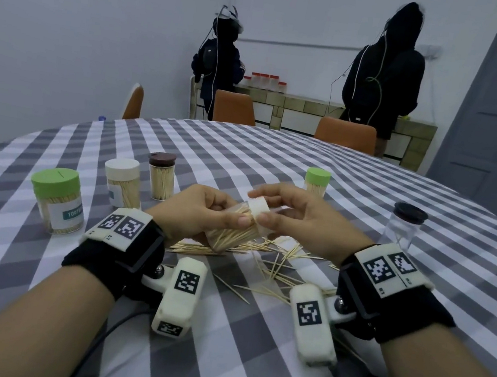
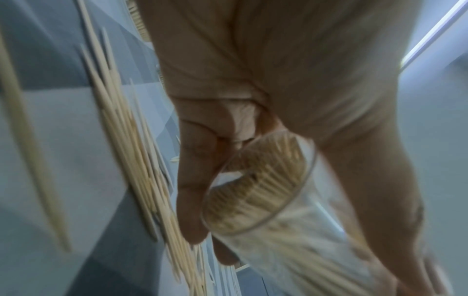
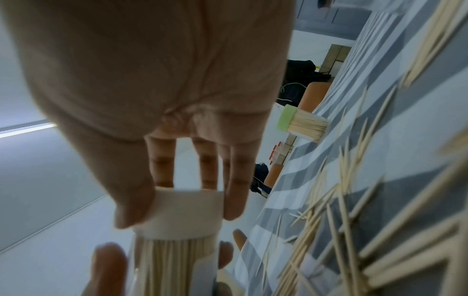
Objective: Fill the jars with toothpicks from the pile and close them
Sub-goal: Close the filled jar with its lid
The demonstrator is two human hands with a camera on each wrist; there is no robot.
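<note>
The left hand grips the tilted, toothpick-filled jar; the right hand pinches its cream lid.

Head view sharp, evenly lit, cool dim room light, soft shadows, wide-angle bending at edges. Both wrist views blurred and smeared; bright ceiling light strip glares at left.

A grey-and-white checked cloth is covering the surface, pale wooden toothpicks are lying on it, and jars are wearing green, cream, brown and black lids.
</note>
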